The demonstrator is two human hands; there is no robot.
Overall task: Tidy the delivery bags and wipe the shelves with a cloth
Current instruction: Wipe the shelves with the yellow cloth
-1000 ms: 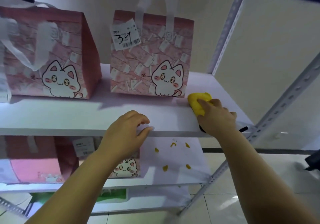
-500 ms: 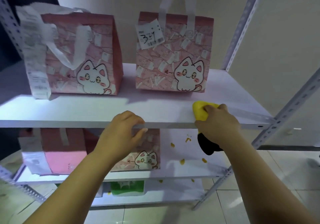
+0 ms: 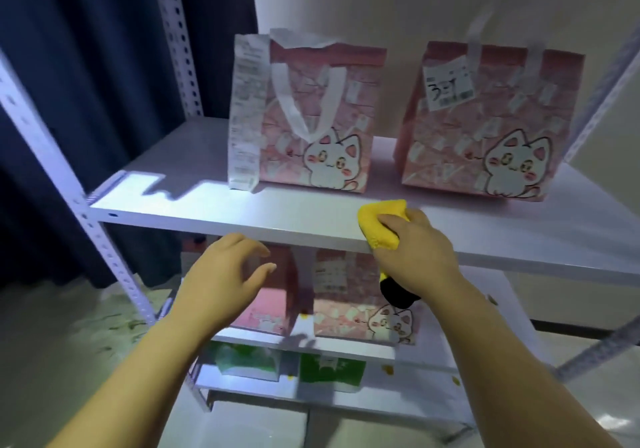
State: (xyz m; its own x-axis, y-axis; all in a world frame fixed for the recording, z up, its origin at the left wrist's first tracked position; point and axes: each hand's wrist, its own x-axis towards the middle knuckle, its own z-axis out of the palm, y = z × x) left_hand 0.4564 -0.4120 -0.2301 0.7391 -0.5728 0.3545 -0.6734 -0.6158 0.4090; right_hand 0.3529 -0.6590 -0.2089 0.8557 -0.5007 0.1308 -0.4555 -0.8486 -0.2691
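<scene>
My right hand (image 3: 417, 253) presses a bunched yellow cloth (image 3: 379, 221) on the front edge of the white upper shelf (image 3: 214, 205); a black part of it hangs below my palm. Behind stand two pink cat-print delivery bags: the left bag (image 3: 311, 118) with a long receipt on its side, the right bag (image 3: 485, 125) with a numbered label. My left hand (image 3: 225, 274) hovers just under the shelf's front edge, fingers curled and apart, holding nothing.
The lower shelf (image 3: 485, 309) holds more pink bags (image 3: 360, 302); green packages (image 3: 329, 371) sit under it. Yellow crumbs lie on the lower boards. Perforated metal posts (image 3: 104, 240) frame the rack. A dark curtain (image 3: 69, 84) hangs at left, pale tiled floor below.
My right hand has slid the cloth leftward along the shelf's front edge. My left hand has come off the shelf edge and dropped slightly below it. The camera has turned left.
</scene>
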